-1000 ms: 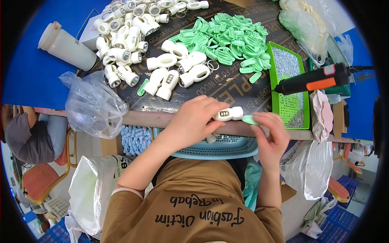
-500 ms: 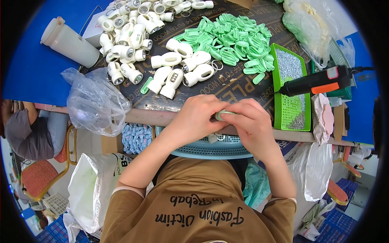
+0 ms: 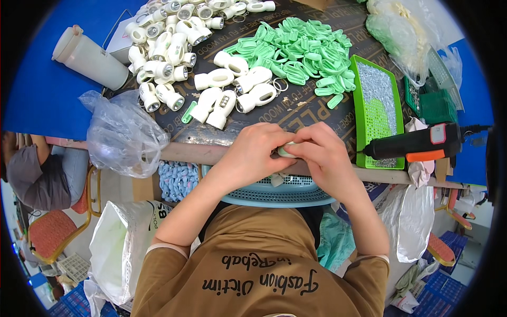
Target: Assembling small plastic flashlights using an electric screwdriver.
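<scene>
At the table's near edge, my left hand (image 3: 254,153) and my right hand (image 3: 325,158) meet with bent fingers around a small, pale mini flashlight (image 3: 285,152). The fingers cover most of it; only a whitish-green part shows. Beyond my hands lie several white mini flashlights (image 3: 254,79), one with its battery slot (image 3: 226,101) uncovered. A single green cover (image 3: 188,112) rests beside them. Farther back is a heap of green plastic covers (image 3: 301,50), and to its left a larger pile of white flashlights (image 3: 174,47) with lenses showing.
On the right, a black electric screwdriver (image 3: 412,143) hangs over a green tray (image 3: 354,113) of small screws. A clear plastic bag (image 3: 124,134) droops off the left edge near a white jug (image 3: 90,57). Below my hands sits a blue basket (image 3: 248,196).
The electric screwdriver has swung nearer to me, over the tray's near end. My right fingers have shifted slightly on the flashlight, and both hands stay together at the table edge.
</scene>
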`<act>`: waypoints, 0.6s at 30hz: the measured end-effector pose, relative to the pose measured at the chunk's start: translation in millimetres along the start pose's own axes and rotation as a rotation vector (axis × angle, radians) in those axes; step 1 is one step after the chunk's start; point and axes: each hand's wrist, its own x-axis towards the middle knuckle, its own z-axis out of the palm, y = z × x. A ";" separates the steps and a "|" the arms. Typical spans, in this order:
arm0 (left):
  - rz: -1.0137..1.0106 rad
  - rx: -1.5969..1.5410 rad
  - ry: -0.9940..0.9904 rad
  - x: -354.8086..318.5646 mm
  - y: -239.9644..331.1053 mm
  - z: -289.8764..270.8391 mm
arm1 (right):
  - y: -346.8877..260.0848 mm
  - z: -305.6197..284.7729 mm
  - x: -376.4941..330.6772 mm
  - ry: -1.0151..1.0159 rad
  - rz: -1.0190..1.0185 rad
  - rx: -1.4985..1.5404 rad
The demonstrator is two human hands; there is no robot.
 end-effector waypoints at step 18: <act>0.058 0.031 -0.022 -3.6 12.4 1.2 | 2.6 -33.4 -67.8 1.260 -0.287 -0.027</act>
